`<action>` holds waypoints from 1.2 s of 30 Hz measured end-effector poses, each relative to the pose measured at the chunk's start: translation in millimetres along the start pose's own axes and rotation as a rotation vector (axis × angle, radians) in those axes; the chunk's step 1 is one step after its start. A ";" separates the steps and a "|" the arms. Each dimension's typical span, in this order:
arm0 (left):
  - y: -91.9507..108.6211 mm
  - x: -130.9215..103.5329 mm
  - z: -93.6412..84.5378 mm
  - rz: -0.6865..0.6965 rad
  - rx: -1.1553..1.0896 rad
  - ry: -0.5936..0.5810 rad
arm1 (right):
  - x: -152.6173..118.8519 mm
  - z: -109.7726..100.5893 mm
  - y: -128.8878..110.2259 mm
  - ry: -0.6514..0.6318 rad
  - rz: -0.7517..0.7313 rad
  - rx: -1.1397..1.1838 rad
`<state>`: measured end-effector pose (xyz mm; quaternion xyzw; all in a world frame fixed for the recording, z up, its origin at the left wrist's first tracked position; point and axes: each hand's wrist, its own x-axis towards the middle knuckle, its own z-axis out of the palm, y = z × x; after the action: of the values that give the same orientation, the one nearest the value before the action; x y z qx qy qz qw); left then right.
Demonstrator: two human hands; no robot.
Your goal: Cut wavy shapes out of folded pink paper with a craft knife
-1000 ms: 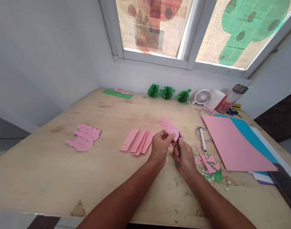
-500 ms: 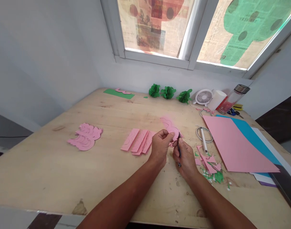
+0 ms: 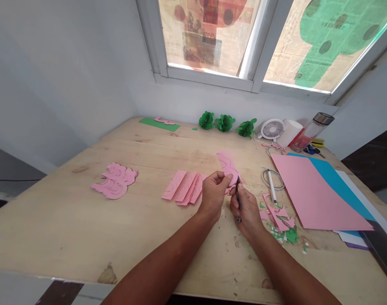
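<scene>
- Your left hand (image 3: 213,192) has thumb and fingertips pinched together on thin, matte pink scalloped paper (image 3: 227,164), its lobed end right at your thumb.
- Your right hand (image 3: 247,206) is closed, thumb over curled fingers, around a slim, dark, hard-looking tool (image 3: 239,204); its upper end meets the paper's edge, and you're hiding too much of it to tell the exact kind.
- That paper runs up and away from your pinch, curved lines across it, the far end blurring.
- Just left of your left hand, flat pink strips (image 3: 173,185) lie fanned, curves drawn on them.
- Well left of your grip, wavy-edged pink cutouts (image 3: 115,183) overlap in a ruffled pile.
- Right of your tool hand, jagged pink and green scraps (image 3: 279,218) litter the grainy wooden tabletop (image 3: 142,237), a smooth white pen (image 3: 271,186) just above them.
- Farther right, a broad pink sheet (image 3: 317,195) lies over blue and white ones.
- Way beyond both hands, three pleated green paper puffs (image 3: 225,123) sit by the wall.
</scene>
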<state>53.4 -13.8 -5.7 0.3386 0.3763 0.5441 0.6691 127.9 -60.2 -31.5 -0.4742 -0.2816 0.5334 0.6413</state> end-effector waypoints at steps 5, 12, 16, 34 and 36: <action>2.5 -1.3 0.1 0.014 0.030 -0.025 | 1.4 -2.2 1.4 -0.004 0.001 0.027; -2.0 -0.8 -1.3 0.028 0.042 -0.093 | 3.1 -5.4 2.9 -0.010 0.007 0.025; -4.0 -0.4 -2.3 0.029 0.045 -0.116 | 3.2 -5.0 1.9 -0.011 0.011 0.030; -0.8 -1.9 -0.9 0.022 0.018 -0.097 | 0.6 -2.3 -0.3 -0.002 0.012 0.011; 0.8 -1.6 -1.2 0.021 0.030 -0.089 | 0.6 -2.3 -0.7 -0.001 0.016 0.004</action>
<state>51.7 -15.2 -5.4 0.3766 0.3505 0.5299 0.6742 130.3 -60.4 -31.8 -0.4750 -0.2772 0.5393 0.6377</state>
